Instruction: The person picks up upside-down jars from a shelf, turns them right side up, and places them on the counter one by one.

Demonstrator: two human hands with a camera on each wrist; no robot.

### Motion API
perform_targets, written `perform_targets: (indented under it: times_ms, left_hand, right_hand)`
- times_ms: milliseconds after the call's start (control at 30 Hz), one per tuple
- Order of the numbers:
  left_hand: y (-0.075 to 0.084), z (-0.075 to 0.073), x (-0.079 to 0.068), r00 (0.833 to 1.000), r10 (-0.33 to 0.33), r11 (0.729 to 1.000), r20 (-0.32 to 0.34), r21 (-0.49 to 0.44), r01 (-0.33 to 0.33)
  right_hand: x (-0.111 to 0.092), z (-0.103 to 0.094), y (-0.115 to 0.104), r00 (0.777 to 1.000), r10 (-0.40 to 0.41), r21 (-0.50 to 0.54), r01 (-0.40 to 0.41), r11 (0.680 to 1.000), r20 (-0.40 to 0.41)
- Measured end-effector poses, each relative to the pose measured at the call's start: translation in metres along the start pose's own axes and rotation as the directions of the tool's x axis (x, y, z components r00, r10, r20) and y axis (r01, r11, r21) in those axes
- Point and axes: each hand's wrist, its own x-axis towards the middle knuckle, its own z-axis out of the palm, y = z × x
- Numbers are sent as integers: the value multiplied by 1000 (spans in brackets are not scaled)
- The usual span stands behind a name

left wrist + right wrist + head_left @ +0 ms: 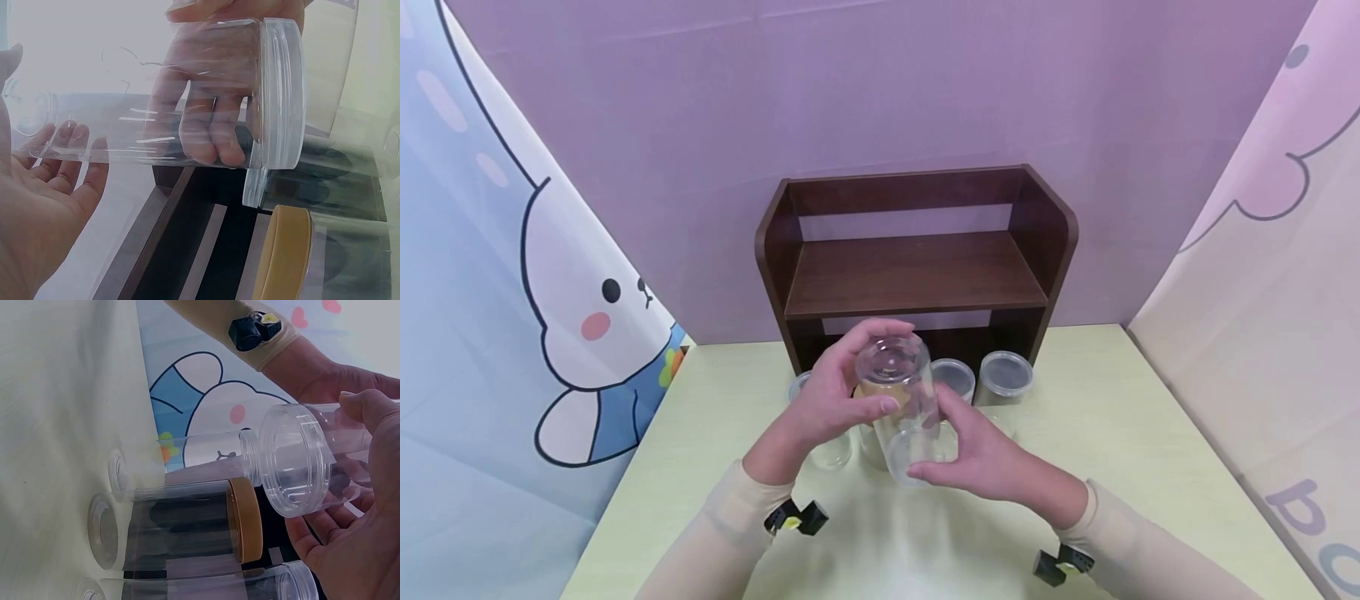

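Observation:
Both hands hold a clear plastic jar (904, 421), tilted with its base up and its clear lid end (282, 94) down. My left hand (835, 387) curls round the base end, thumb in front, the other fingers behind. My right hand (977, 446) grips the lower part near the lid, its fingers showing through the clear wall in the left wrist view. Beyond it in the right wrist view, a jar with a tan lid (247, 520) stands on the table beside a clear jar (206, 456).
A dark brown two-tier shelf (917, 271) stands at the back of the pale table (1075, 467). Clear-lidded jars (1006, 375) stand before it on the right. Another clear jar (831, 452) is partly hidden behind the left hand. Patterned cloths (467, 350) hang at both sides.

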Motion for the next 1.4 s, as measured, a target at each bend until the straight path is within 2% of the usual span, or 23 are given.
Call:
perform_targets:
  times_ms: [133, 433, 667, 900, 1100, 1400]
  left_hand:
    - [-1, -3, -1, 1000, 7, 1000, -4, -2, -7]
    - [0, -16, -10, 999, 26, 998, -26, 59, -24]
    - [3, -34, -20, 999, 34, 989, -41, 146, -27]
    - [4, -50, -32, 999, -17, 973, -50, 229, 28]
    - [5, -51, -40, 997, -49, 958, -58, 279, 63]
    - [-8, -48, -49, 997, -61, 961, -54, 265, 74]
  right_hand:
    - [-1, -1, 1, 1000, -18, -1, 18, 1000, 3]
    - [0, -6, 5, 991, -133, -42, 132, 990, -29]
    - [-3, -15, 2, 993, -82, -72, 75, 995, -89]
    - [0, -32, -2, 991, -63, -27, 60, 998, -116]
    - [1, -45, -5, 985, -108, -56, 102, 993, -136]
    - [5, -59, -8, 974, -160, -56, 153, 987, -161]
